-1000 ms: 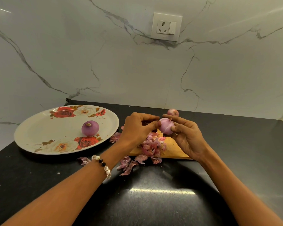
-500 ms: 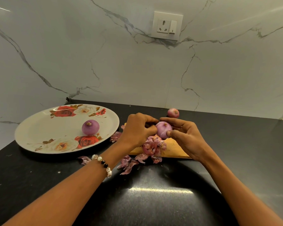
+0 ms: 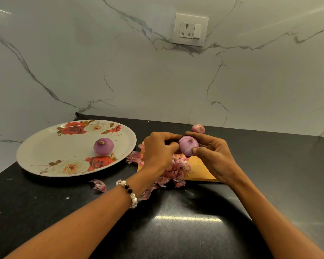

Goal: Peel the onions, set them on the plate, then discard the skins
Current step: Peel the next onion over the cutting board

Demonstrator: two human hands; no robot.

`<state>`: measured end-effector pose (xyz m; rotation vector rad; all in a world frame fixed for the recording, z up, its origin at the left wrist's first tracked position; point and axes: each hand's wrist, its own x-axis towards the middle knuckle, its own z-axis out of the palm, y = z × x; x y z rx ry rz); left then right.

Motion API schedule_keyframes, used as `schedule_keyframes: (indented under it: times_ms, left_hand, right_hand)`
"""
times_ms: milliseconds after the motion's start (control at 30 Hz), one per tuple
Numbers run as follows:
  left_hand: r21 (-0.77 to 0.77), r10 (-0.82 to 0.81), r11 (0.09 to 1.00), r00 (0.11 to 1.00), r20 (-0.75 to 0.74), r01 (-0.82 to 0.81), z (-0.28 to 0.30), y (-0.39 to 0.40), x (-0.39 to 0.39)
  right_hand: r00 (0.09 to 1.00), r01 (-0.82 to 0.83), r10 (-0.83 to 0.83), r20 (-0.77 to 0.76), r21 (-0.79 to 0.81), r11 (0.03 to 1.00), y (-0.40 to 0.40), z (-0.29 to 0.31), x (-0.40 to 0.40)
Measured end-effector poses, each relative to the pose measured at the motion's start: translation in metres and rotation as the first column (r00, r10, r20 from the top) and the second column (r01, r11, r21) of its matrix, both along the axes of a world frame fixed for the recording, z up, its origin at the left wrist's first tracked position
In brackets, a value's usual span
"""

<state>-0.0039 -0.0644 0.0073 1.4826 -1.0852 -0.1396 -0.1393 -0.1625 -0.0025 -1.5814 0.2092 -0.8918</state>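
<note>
A pale purple onion [image 3: 187,147] is held above a wooden board [image 3: 200,170]. My right hand [image 3: 214,158] grips it from the right and below, thumb on its front. My left hand [image 3: 160,151] has its fingers curled against the onion's left side, pinching at its skin. One peeled purple onion [image 3: 103,146] lies on the floral plate [image 3: 51,152] at the left. An unpeeled reddish onion [image 3: 198,128] sits on the counter behind my hands. Pink skins [image 3: 173,170] are heaped on the board's near left edge.
The black counter [image 3: 176,230] meets a marble wall with a socket [image 3: 190,29]. Loose skin pieces [image 3: 99,185] lie on the counter in front of the plate and board. The wall corner closes the far right.
The onion has been turned in my hands and lowered slightly toward the board. My left fingers have shifted along its left side. Plate and other onions are unmoved.
</note>
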Motion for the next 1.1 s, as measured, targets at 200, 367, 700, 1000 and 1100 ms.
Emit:
schedule_keyframes:
  times_ms: [200,367,700,1000,1100]
  left_hand:
    - [0.016,-0.147,0.986,0.922,-0.358,0.164,0.003,0.000,0.011]
    - [-0.062,-0.292,0.949,0.791,-0.538,0.309,0.008,0.005,0.009]
    - [-0.027,-0.265,0.957,0.834,-0.484,0.288,0.007,0.007,0.010]
    - [0.016,-0.201,0.973,0.873,-0.444,0.232,0.006,0.007,0.008]
    - [0.029,-0.182,0.976,0.884,-0.431,0.215,0.004,0.006,0.008]
  right_hand:
    - [0.996,-0.031,0.020,0.088,0.129,0.991,0.004,0.005,0.002]
    - [0.993,-0.008,-0.013,0.113,0.181,0.983,0.001,0.004,0.001]
    - [0.987,-0.090,0.057,0.153,0.222,0.971,0.002,0.005,0.002]
    - [0.985,-0.146,0.115,0.126,0.271,0.951,-0.003,0.001,0.004]
    - [0.984,-0.153,0.119,0.133,0.282,0.947,0.001,0.000,0.006]
